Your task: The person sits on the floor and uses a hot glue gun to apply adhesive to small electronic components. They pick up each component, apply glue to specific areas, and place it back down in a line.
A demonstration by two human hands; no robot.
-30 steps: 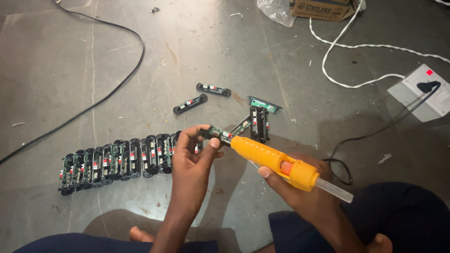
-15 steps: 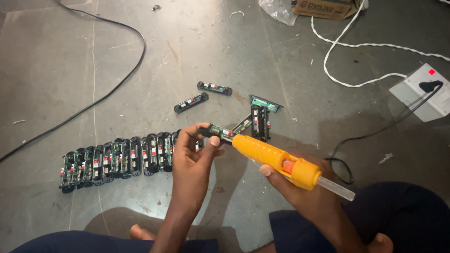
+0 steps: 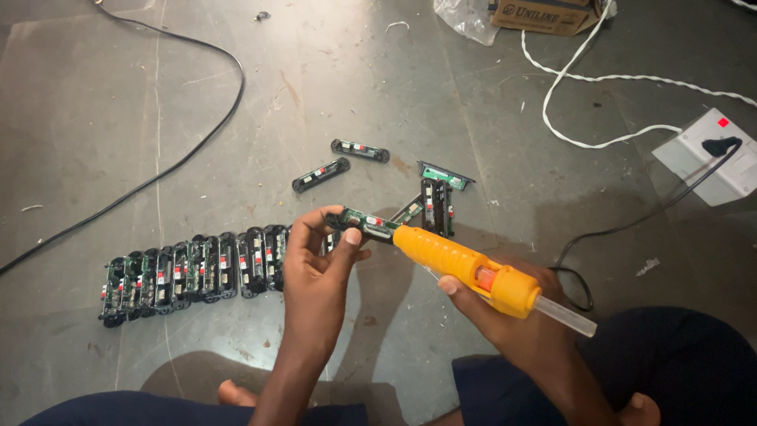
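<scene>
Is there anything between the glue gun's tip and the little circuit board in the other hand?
Nothing visible. The right hand holds the yellow glue gun with its nozzle right at the end of the small green circuit board pinched in the left hand. The left thumb sits just beside the nozzle, not across it.

Black cable (image 3: 181, 158) curving across grey floor (image 3: 118, 87); white cord (image 3: 568, 79) looping toward a white socket box (image 3: 710, 154). Row of circuit modules (image 3: 197, 268) lined up, two loose modules (image 3: 339, 162) apart. Cardboard box (image 3: 544, 14) beside clear plastic bag (image 3: 465, 16).
</scene>
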